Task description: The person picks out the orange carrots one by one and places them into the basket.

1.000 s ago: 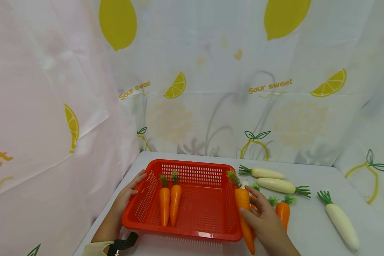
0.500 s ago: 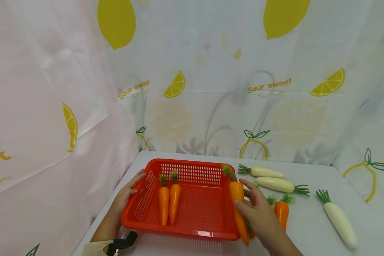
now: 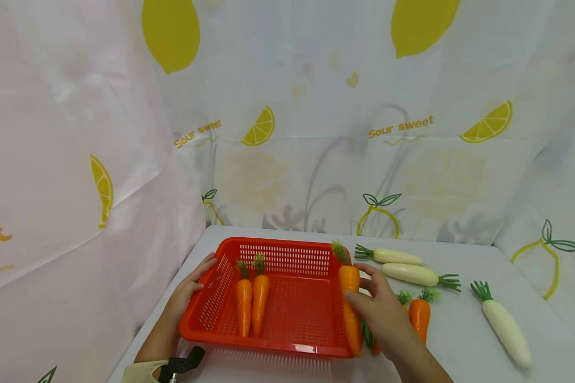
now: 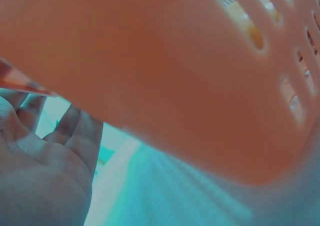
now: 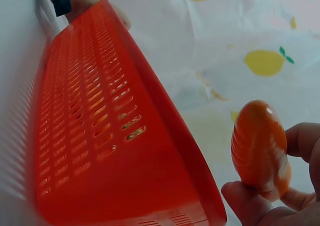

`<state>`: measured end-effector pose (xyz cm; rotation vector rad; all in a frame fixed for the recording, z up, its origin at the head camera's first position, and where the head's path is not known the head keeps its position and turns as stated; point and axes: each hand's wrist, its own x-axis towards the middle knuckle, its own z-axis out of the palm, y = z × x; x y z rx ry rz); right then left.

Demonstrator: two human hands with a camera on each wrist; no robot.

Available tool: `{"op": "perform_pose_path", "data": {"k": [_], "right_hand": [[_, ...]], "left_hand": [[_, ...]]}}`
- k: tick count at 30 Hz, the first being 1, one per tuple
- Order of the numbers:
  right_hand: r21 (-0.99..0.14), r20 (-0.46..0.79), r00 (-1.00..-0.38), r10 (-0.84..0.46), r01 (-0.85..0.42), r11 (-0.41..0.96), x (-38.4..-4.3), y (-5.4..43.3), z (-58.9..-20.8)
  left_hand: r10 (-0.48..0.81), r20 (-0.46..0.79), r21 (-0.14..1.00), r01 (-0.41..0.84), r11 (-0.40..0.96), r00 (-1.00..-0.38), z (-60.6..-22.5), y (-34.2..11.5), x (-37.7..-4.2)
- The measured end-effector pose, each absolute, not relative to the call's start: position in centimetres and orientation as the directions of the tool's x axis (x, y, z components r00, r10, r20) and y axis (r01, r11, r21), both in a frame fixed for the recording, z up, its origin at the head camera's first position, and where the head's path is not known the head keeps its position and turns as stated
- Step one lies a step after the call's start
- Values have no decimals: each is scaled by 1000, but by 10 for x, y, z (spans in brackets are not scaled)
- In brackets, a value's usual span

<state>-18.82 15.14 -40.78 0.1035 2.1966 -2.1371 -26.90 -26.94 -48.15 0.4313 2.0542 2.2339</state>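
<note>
My right hand (image 3: pixel 388 314) pinches an orange carrot (image 3: pixel 350 290) with a frilly green top, between thumb and fingers. In the head view the carrot overlaps the right rim of a red perforated basket (image 3: pixel 259 343). Seen from the right wrist, the carrot (image 5: pixel 257 136) is apart from the basket wall (image 5: pixel 130 176). My left hand (image 3: pixel 184 292) rests against the basket's left rim, its fingers laid along the outside. The left wrist view has that hand (image 4: pixel 45 161) beside the blurred basket wall (image 4: pixel 165 85). Two carrots (image 3: pixel 244 308) lie side by side inside the basket, on its left.
Right of my right hand lie more carrots (image 3: pixel 419 316), partly hidden. White radishes (image 3: pixel 414 274) lie behind them, and another radish (image 3: pixel 508 332) is farther right. A green stem (image 3: pixel 367 334) shows between the basket and my right hand. Lemon-print cloth (image 3: pixel 287 159) encloses the table.
My right hand has moved left with the carrot, from outside the basket's right side to over its right rim. The left hand stays at the left rim.
</note>
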Motion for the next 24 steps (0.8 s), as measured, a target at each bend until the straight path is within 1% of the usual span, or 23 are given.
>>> {"op": "perform_pose_path", "data": {"k": [7,16,20,24], "right_hand": [[-995,-97,-995,-8,97,-8,-194,141,-408],[-992,-126,-992,8,126,27,-200,130,-407],[-992,-117,-993,8,117,43,-202,125,-408],[-995,-102,-995,-4,102,21,-204,119,-410]], "left_hand": [[240,141,987,116,-114,-960,-481,-270,-269],[231,125,990,105,-97,-965,-479,-266,-271],[222,112,991,93,-98,-969,-478,-267,-270],[239,138,989,120,-90,-961,-481,-270,-269]]}}
